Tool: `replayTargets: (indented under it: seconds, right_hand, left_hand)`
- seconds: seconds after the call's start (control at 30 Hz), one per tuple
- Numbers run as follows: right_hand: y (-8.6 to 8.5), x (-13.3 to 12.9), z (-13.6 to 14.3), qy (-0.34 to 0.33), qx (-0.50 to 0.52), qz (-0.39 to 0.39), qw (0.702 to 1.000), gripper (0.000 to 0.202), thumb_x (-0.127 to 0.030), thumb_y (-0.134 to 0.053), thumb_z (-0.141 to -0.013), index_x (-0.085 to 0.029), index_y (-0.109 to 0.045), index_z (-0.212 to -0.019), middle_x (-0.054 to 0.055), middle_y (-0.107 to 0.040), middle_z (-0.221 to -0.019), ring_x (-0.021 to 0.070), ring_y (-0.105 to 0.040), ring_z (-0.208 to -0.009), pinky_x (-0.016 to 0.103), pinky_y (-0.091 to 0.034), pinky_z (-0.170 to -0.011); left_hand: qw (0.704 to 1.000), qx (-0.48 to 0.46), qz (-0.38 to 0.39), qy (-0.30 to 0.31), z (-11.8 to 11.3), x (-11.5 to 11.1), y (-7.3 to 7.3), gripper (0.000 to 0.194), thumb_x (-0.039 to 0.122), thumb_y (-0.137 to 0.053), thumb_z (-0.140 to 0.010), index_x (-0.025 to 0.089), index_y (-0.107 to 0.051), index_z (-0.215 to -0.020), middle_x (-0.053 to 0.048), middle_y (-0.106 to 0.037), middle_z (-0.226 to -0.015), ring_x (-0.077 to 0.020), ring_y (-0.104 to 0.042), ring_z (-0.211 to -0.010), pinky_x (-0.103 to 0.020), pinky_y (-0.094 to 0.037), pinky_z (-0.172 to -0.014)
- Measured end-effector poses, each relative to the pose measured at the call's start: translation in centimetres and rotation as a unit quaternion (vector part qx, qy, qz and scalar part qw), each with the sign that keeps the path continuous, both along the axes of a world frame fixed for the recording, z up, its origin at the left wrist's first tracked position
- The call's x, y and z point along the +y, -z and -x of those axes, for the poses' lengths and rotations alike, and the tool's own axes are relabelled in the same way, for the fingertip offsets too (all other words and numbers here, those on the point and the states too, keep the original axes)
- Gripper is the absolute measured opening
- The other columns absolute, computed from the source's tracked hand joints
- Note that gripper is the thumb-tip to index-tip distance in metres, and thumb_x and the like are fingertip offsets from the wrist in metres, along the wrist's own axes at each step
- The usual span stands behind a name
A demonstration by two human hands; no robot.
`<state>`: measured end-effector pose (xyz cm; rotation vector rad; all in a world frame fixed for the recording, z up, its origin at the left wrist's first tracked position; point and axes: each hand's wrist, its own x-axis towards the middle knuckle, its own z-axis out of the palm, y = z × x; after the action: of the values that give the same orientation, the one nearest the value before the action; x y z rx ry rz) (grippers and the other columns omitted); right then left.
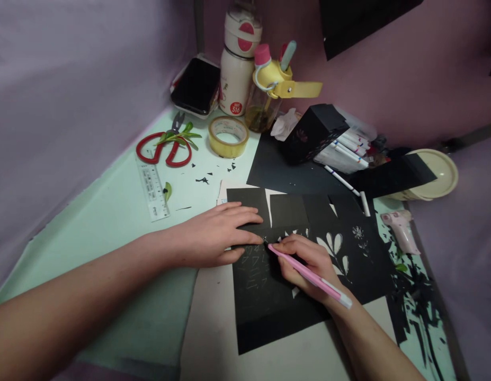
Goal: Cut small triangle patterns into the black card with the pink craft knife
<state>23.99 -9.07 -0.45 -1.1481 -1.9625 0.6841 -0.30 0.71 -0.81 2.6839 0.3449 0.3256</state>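
Observation:
A black sheet of paper lies on a pale board, with faint outlines drawn on its left part and leaf-shaped openings showing white on the right. My left hand rests flat on the sheet's left side, fingers spread. In my right hand is a slim pink pen-shaped craft knife, held like a pencil. Its dark tip meets the paper just beyond my left fingertips. Small pale cut pieces lie around my right hand, which hides part of the sheet.
Red-handled scissors, a clear ruler and a tape roll lie at the left. Behind stand a white bottle, a yellow-lidded bottle and a black box. A pink glue gun and black scraps are at the right.

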Motion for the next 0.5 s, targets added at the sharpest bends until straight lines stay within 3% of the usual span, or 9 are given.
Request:
replayTargets:
  seconds: [0.5]
  right_hand:
    - [0.35, -0.16, -0.19, 0.006, 0.019, 0.026, 0.999, 0.022, -0.005, -0.065, -0.083, -0.018, -0.071, -0.099, 0.008, -0.07, -0.085, 0.0173, -0.066, -0.074, 0.03, -0.054, -0.067]
  left_hand:
    - [1.0, 0.008, 0.0, -0.001, -0.02, 0.05, 0.0, 0.04, 0.019, -0.055, -0.088, 0.029, -0.063, -0.126, -0.009, -0.052, -0.144, -0.0289, -0.042, -0.139, -0.052, -0.032, -0.115]
